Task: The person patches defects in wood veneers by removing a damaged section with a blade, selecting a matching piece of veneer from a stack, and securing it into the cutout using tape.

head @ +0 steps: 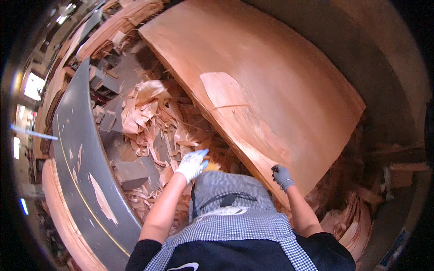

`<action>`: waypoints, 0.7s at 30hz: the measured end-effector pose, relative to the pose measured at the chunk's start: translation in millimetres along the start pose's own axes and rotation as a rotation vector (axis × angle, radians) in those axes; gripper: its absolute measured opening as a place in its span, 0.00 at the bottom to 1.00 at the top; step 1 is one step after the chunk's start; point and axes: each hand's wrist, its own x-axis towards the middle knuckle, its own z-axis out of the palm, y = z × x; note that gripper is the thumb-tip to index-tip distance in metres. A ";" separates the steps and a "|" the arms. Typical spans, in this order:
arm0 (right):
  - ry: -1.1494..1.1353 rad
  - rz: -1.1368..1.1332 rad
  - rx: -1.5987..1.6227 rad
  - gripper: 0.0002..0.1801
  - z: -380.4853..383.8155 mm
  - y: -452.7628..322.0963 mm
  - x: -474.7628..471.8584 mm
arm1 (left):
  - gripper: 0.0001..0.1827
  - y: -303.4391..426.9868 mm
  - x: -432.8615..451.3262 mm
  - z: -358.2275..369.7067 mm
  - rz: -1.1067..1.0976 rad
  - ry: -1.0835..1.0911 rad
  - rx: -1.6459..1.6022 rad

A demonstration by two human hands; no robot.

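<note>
My left hand (193, 164), in a white glove with blue fingertips, is held out over the scraps to my left. Its fingers are apart and no object shows in it. My right hand (283, 176), in a grey glove, is at the near part of a large stack of wood veneer sheets (288, 84). Its fingers are bent; whether they pinch a sheet is hidden. On top of the stack lie a paler loose veneer piece (225, 88) and a thin sliver (230, 106). The stack's long edge (217, 125) runs diagonally before me.
Crumpled veneer scraps (144, 111) litter the floor between the stack and a dark conveyor-like surface (79, 135) bearing a yellow line. Grey blocks (130, 174) stand among them. More veneer bundles (118, 27) lie at upper left, and others (352, 223) at lower right.
</note>
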 end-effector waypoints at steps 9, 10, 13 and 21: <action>0.377 0.141 0.338 0.08 37.4 48.3 -9.9 | 0.30 18.9 222.5 -21.8 0.370 -0.218 0.085; 0.394 0.299 0.405 0.07 46.5 51.8 -11.4 | 0.30 16.9 249.3 -17.0 0.354 -0.264 0.139; 0.538 0.536 0.518 0.07 88.0 45.0 -34.0 | 0.33 9.3 313.2 25.3 0.303 -0.405 -0.052; 0.244 0.500 0.553 0.09 208.3 -17.2 -28.2 | 0.44 5.4 429.9 106.2 0.227 -0.404 0.273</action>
